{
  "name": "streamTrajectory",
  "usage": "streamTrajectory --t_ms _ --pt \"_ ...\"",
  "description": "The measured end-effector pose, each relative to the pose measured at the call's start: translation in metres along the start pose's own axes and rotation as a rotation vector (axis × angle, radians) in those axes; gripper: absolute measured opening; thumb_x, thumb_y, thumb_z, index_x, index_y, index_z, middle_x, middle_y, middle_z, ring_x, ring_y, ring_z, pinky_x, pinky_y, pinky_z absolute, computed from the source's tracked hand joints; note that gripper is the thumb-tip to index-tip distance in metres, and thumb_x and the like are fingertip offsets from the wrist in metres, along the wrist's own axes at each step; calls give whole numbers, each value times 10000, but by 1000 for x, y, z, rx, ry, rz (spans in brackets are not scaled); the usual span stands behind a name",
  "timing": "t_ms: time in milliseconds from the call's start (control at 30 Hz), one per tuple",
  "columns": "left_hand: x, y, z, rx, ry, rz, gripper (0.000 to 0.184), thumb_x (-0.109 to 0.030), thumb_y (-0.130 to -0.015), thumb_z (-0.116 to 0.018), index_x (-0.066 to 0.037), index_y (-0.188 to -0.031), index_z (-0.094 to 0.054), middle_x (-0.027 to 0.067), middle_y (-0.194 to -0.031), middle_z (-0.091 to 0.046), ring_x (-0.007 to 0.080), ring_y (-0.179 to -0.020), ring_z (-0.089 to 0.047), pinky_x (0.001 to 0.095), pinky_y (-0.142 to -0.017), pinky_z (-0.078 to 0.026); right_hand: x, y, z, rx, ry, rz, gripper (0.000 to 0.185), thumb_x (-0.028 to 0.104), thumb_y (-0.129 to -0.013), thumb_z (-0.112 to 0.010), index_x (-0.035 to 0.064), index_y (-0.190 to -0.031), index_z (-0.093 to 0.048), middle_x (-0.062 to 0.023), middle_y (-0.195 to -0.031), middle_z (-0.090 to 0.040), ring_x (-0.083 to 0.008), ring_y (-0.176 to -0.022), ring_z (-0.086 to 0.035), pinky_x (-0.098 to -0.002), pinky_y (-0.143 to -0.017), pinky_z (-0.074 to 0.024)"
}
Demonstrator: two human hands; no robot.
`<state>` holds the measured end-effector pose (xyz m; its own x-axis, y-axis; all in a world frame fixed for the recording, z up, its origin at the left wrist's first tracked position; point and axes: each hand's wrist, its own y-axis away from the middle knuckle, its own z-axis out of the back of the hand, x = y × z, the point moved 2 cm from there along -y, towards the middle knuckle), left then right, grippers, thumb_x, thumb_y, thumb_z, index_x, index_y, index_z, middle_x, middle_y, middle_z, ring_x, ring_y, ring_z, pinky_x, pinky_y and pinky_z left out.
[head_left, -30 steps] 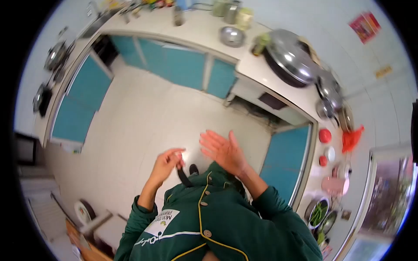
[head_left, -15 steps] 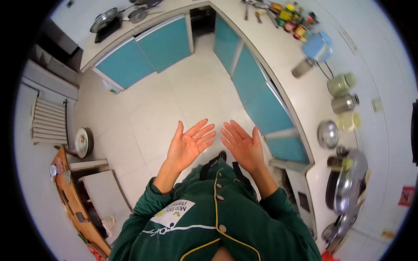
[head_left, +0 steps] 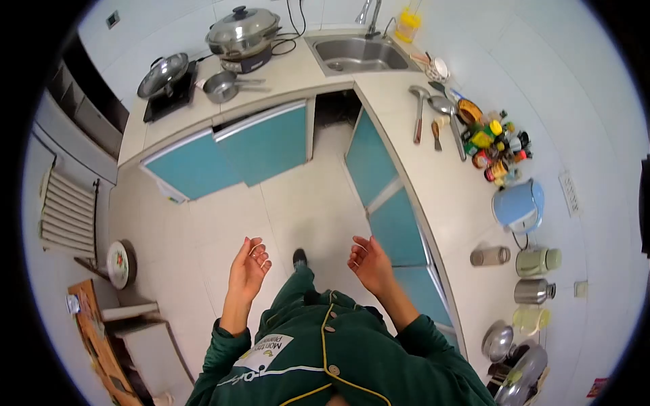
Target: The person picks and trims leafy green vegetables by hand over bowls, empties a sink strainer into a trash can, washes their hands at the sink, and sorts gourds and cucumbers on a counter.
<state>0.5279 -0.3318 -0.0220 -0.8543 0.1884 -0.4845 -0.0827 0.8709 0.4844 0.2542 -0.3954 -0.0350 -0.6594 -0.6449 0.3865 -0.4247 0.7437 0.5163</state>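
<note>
My left hand (head_left: 248, 272) is held out over the floor, palm up with its fingers a little curled and apart, and nothing lies in it. Level with it, my right hand (head_left: 371, 265) is also bare, its fingers loosely bent. Neither hand touches anything. Nearest to the right hand is the teal cabinet front (head_left: 398, 233) under the counter. Below both hands spreads the pale tiled floor (head_left: 284, 216), where one dark shoe (head_left: 300, 258) shows.
A counter (head_left: 406, 169) bends around ahead and right, carrying a sink (head_left: 359, 54), a steamer pot (head_left: 242, 34), a saucepan (head_left: 222, 88), a ladle (head_left: 418, 111), sauce bottles (head_left: 497, 139), a blue kettle (head_left: 518, 206) and a glass jar (head_left: 490, 256). A wooden cabinet (head_left: 95, 338) stands left.
My view has moved forward and up, bringing the sink and steamer pot into sight. Both hands have moved apart, and their flat, spread fingers have curled. One foot is now stepped forward.
</note>
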Motion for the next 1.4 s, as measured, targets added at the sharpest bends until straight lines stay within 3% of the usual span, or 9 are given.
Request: streamTrajectory --t_ms 133,333,567,833,967,1133,1233,1333,1400 --pt "-64 -82 -80 187 -114 75 318 -335 -909 -443 -43 -995 -535 25 -771 -551 131 -714 -537 255 -657 -422 48 -84 -37 -102 -7 25 326 358 -902 -433 59 -962 -547 -39 -758 -547 -156 -711 -514 -301 -686 -429" --pt "-106 -240 -158 245 -203 144 267 -275 -898 -461 -35 -985 -540 37 -766 -571 135 -716 -540 250 -665 -422 137 -193 -79 -146 291 109 272 311 -900 -441 65 -938 -552 -33 -746 -559 -141 -700 -521 -290 -679 -433" --pt "-124 -412 -200 117 -150 164 147 -191 -863 -507 -64 -925 -546 34 -716 -569 140 -638 -537 249 -612 -452 244 -346 -86 -191 517 239 214 194 -877 -464 40 -991 -558 -40 -764 -587 -121 -671 -552 -241 -639 -445" --pt "-159 -543 -260 55 -136 220 139 -194 -836 -537 -74 -903 -551 21 -703 -548 131 -642 -517 255 -616 -428 355 -518 -131 -204 809 190 257 197 -852 -499 51 -1060 -532 -51 -809 -611 -104 -695 -566 -235 -626 -451" --pt "-176 -615 -275 69 -172 293 159 -208 -822 -551 -73 -904 -550 6 -705 -534 120 -661 -504 249 -625 -410 411 -610 -136 -272 1028 374 299 128 -831 -485 24 -1110 -503 -66 -799 -611 -110 -665 -565 -230 -593 -449" --pt "-194 -692 -298 8 -200 281 163 -195 -818 -540 -69 -921 -537 0 -722 -525 115 -650 -491 249 -625 -407 478 -670 -134 -474 1332 560 288 102 -789 -485 43 -1062 -558 -113 -801 -618 -218 -675 -602 -318 -645 -470" --pt "-195 -721 -308 24 -185 326 145 -183 -821 -530 -75 -917 -539 1 -730 -530 114 -659 -493 252 -629 -406 498 -684 -146 -460 1810 595 241 133 -791 -483 99 -992 -611 -145 -861 -630 -318 -817 -591 -402 -729 -464" --pt "-195 -739 -312 -46 -198 357 138 -179 -824 -526 -75 -915 -538 5 -732 -527 116 -666 -492 252 -630 -403 491 -718 -136 -408 1950 432 235 129 -790 -486 103 -982 -618 -157 -872 -628 -325 -840 -587 -404 -747 -462" --pt "-194 -745 -309 -101 -208 356 137 -177 -825 -525 -74 -915 -537 8 -732 -525 117 -668 -491 252 -630 -401 481 -760 -106 -309 2010 294 278 125 -797 -477 95 -1048 -592 -160 -974 -611 -330 -896 -574 -400 -780 -455"
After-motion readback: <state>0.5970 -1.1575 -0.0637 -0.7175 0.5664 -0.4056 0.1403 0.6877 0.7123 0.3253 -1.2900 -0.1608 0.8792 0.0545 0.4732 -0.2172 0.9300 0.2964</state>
